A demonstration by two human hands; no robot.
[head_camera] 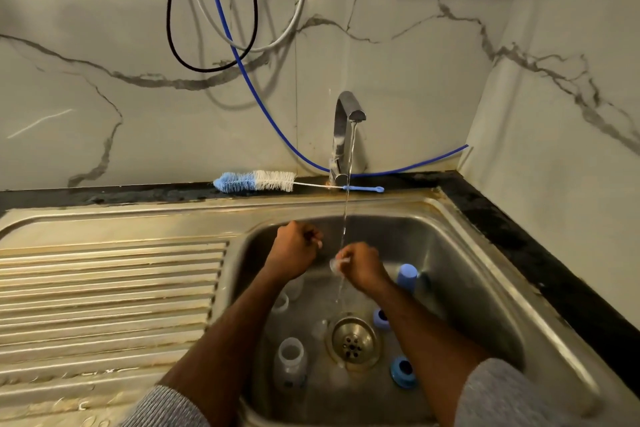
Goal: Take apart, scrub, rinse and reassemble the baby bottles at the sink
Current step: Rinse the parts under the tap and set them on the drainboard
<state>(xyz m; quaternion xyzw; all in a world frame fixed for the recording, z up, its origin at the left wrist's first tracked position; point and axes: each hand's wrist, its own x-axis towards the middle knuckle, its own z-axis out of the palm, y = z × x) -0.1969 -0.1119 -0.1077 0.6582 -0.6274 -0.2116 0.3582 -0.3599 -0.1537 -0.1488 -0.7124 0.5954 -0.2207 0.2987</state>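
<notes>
One steel sink [485, 253] holds all the parts, tap [346, 121] running. Bottle brush [263, 181] lies on the ledge behind. Clear bottle [291, 362] stands upright at basin front left. Blue cap [407, 274] sits at basin right, blue ring [402, 371] near the drain [353, 340]. Left hand [294, 250] is fisted; contents not discernible. Right hand [362, 265] pinches a small clear teat [335, 264] beside the stream.

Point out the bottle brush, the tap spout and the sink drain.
bottle brush [258, 181]: head view, on the bristle head where blue meets white.
tap spout [353, 111]: head view, on the bent metal top above the running water.
sink drain [353, 341]: head view, on the perforated strainer.
</notes>
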